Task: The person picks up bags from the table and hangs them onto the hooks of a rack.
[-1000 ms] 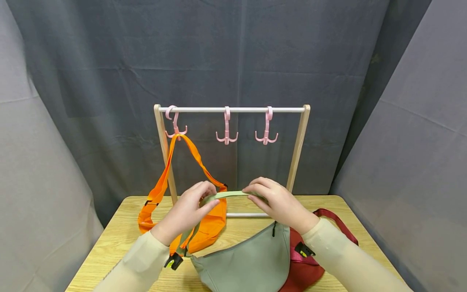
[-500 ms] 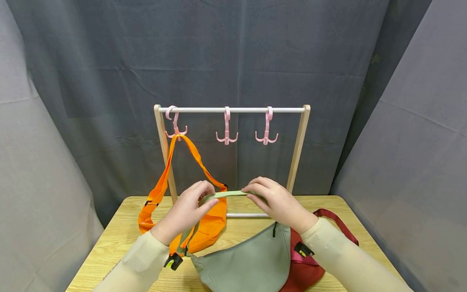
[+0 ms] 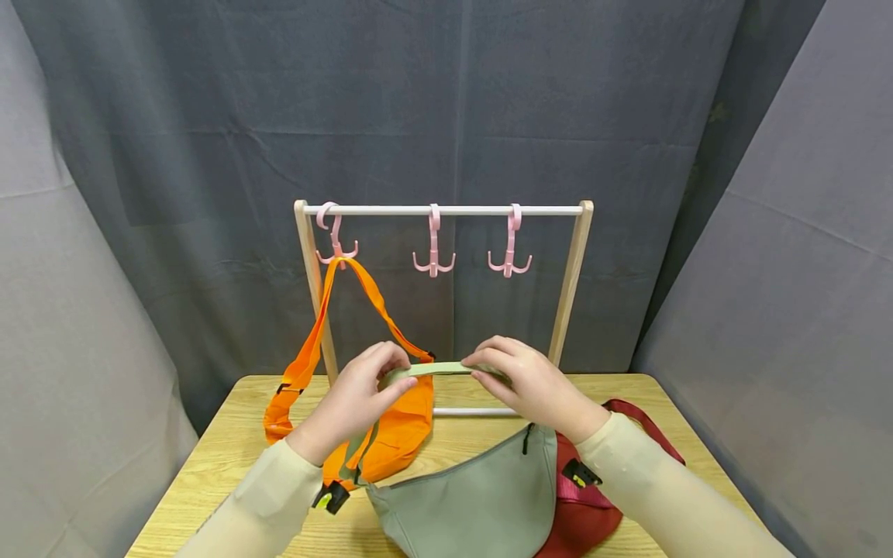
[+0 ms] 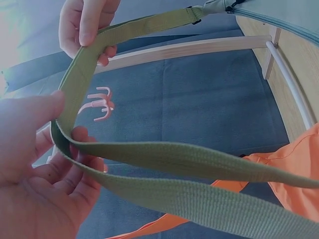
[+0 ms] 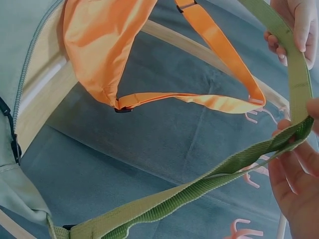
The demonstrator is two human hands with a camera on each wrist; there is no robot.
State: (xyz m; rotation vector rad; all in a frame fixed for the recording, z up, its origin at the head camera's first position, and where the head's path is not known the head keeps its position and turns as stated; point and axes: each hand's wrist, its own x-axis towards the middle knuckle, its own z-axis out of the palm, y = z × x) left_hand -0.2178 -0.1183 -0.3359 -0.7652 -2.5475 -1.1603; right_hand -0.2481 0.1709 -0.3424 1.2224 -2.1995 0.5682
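Note:
A light green strap [image 3: 439, 369] stretches between my two hands, above the table. My left hand [image 3: 359, 395] pinches it on one side, thumb against fingers; the left wrist view shows the strap [image 4: 75, 94] folded double through that grip. Opposite, my right hand [image 3: 526, 387] pinches the strap in the same way. The strap belongs to a grey-green crossbody bag [image 3: 474, 496], which hangs or rests below my hands, its zip along the upper edge. Partly behind this bag lies a dark red bag [image 3: 582, 527]. An orange bag [image 3: 401, 438] is beyond my left hand.
A wooden rack [image 3: 570, 287] with a white top bar [image 3: 391, 209] stands on the table [image 3: 237, 434]. The left pink hook [image 3: 338, 240] carries the orange strap [image 3: 373, 291]. The middle hook [image 3: 434, 240] and right hook [image 3: 510, 240] hold nothing. Grey cloth hangs around.
Both hands keep their pinch on the green strap and have risen very slightly. The bags and the rack look the same.

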